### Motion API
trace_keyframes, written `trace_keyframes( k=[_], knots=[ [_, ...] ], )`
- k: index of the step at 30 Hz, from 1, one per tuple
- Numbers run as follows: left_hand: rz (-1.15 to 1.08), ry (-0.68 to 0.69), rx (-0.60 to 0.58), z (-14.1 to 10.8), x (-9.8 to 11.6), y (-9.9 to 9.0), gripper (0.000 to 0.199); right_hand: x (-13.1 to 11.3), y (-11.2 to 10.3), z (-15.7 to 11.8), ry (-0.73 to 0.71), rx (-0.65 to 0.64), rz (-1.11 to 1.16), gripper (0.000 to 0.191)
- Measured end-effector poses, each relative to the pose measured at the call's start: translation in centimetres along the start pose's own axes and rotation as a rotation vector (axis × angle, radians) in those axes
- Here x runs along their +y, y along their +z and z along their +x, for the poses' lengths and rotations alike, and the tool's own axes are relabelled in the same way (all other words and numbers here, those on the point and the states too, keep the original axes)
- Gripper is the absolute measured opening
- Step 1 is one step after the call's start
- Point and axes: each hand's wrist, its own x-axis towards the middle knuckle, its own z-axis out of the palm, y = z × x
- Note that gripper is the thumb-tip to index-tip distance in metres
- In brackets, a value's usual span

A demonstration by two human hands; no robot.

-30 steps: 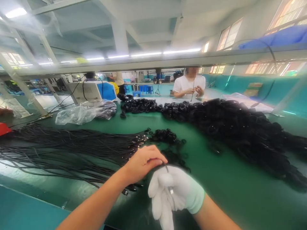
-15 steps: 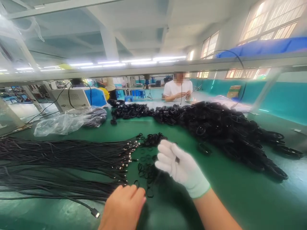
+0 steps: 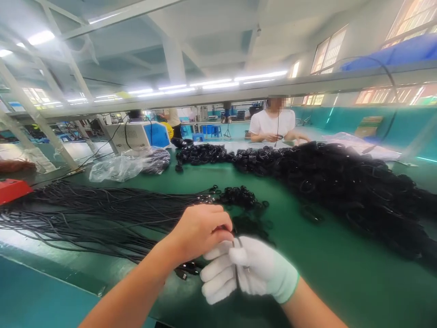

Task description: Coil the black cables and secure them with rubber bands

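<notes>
My bare left hand [image 3: 205, 228] is closed in a pinch against my gloved right hand [image 3: 244, 269], near the lower middle of the view. A thin black band [image 3: 236, 273] runs across the glove's palm, between its thumb and curled fingers; its upper end meets my left fingertips. Long black cables [image 3: 102, 205] lie to the left, their metal-tipped connectors [image 3: 184, 273] partly behind my left forearm. Beyond my hands sits a small heap of black loops [image 3: 241, 197].
A large pile of coiled black cables [image 3: 327, 177] spreads from the back to the right. Clear plastic bags [image 3: 118, 166], a white-and-blue machine [image 3: 139, 135] and a red object [image 3: 13, 190] are on the left. A person [image 3: 273, 122] in white sits across the table [image 3: 218, 175].
My left hand has risen and met my right hand, which has turned and now has a black band across it. The view has swung left. The person opposite has moved their hands apart.
</notes>
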Motion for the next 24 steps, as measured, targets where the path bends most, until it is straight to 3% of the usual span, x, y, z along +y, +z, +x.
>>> trace_keyframes(
  k=[5, 8, 10, 12, 13, 16, 18, 21, 24],
  knots=[
    [-0.342, -0.129, -0.009, -0.5, -2.2, 4.2, 0.017, -0.3, 0.3, 0.1, -0.122, -0.029, 0.123, 0.038],
    [-0.138, -0.291, 0.0, -2.7, -2.2, 7.5, 0.028, -1.3, 0.2, 0.2, -0.316, 0.044, 0.234, 0.026],
    [0.13, -0.289, -0.078, -4.4, -1.0, 8.4, 0.025, -1.7, 0.0, 0.4, -0.42, 0.156, 0.233, 0.026],
    [0.287, -0.126, -0.131, -5.3, 0.6, 7.5, 0.019, -1.5, -0.2, 0.5, -0.421, 0.248, 0.138, 0.021],
    [0.322, -0.037, -0.101, -5.4, 1.2, 6.5, 0.017, -1.2, -0.2, 0.5, -0.378, 0.248, 0.082, 0.022],
    [0.319, 0.116, -0.017, -4.0, 1.9, 2.6, 0.02, 0.1, -0.3, 0.4, -0.169, 0.069, -0.012, 0.032],
    [0.172, 0.137, -0.034, -2.6, 1.1, 1.0, 0.022, 0.8, -0.3, 0.3, -0.057, -0.068, -0.003, 0.038],
    [-0.211, 0.011, -0.063, -1.5, -0.9, 1.4, 0.018, 1.4, -0.1, 0.3, -0.008, -0.098, 0.039, 0.047],
    [-0.428, -0.152, -0.029, -2.2, -2.7, 4.3, 0.023, 1.1, 0.2, 0.3, -0.062, -0.03, 0.066, 0.053]
  ],
)
